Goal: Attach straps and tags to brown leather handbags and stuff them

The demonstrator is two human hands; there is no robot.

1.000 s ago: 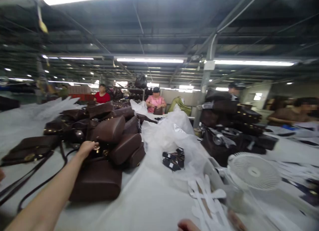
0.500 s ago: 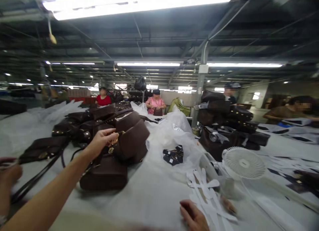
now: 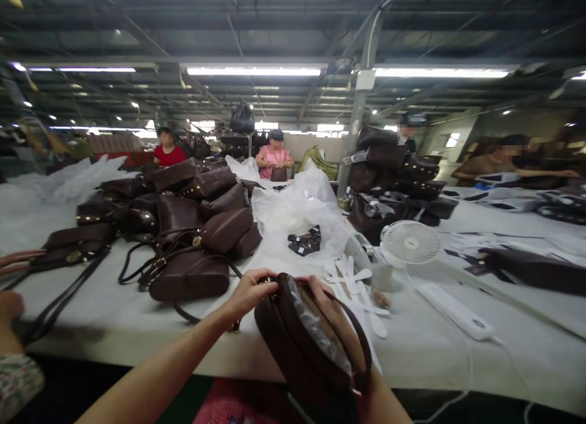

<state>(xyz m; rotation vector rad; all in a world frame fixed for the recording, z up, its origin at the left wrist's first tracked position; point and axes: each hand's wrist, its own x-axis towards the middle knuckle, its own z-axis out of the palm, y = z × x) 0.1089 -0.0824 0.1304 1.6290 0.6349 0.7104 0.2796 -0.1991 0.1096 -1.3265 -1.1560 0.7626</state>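
Observation:
I hold a dark brown leather handbag [image 3: 302, 344] just in front of me at the near edge of the white table [image 3: 434, 351]. My left hand [image 3: 249, 293] grips the bag's top left corner by its metal fitting. My right hand [image 3: 327, 299] is closed over the top right of the bag, partly hidden behind it. A clear plastic film lies across the bag's face. Behind it, on the table, a pile of similar brown handbags [image 3: 183, 216] lies with loose straps.
A small white fan [image 3: 411, 244] and white paper strips [image 3: 359, 287] sit right of the bag. White plastic bags [image 3: 297, 213] with black tags lie mid-table. Another person's hands [image 3: 13, 283] show at the far left. Several other people sit at the far tables.
My left hand took one handbag off the pile and drew it back to the near edge. My right hand came up and closed on it. The view tilted down.

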